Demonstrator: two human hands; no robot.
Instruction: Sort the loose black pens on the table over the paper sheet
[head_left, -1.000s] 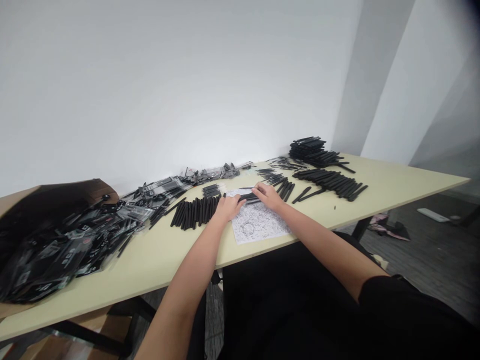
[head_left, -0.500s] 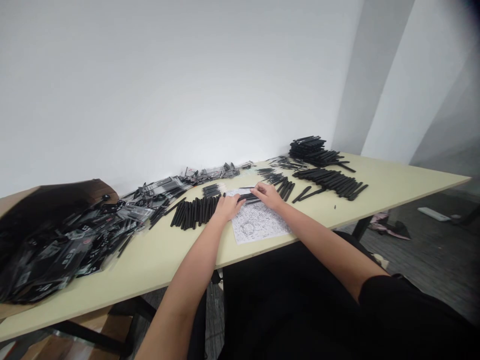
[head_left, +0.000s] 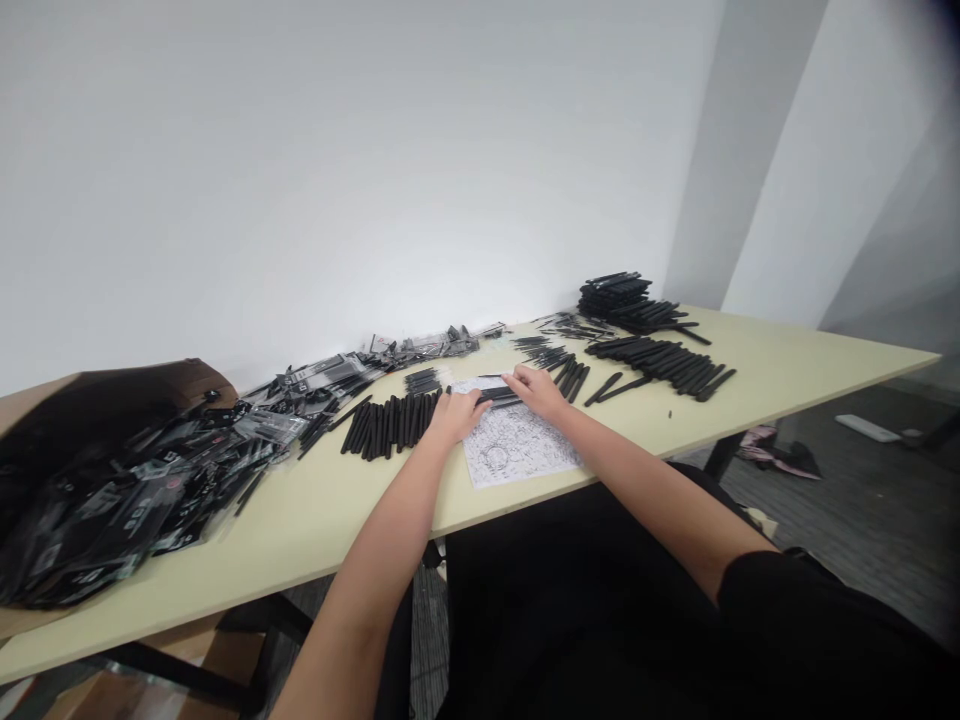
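Note:
Over a sheet of scribbled paper (head_left: 517, 446) my two hands work close together. My left hand (head_left: 454, 414) is closed around the left end of a black pen (head_left: 495, 396); its fingertips are partly hidden. My right hand (head_left: 535, 390) pinches a thin dark rod, like a pen refill (head_left: 489, 376), just above the pen. Beside my left hand lies a row of thick black pen barrels (head_left: 386, 424). Past my right hand are a few more black pens (head_left: 573, 376) and a group of thin refills (head_left: 541, 351).
On the left, a cardboard box (head_left: 161, 372) spills black printed plastic packets (head_left: 142, 510). Loose wrappers (head_left: 330, 375) run along the wall. A tall stack of black pens (head_left: 615, 300) and a spread row of pens (head_left: 664, 364) cover part of the right side of the pale table (head_left: 810, 365).

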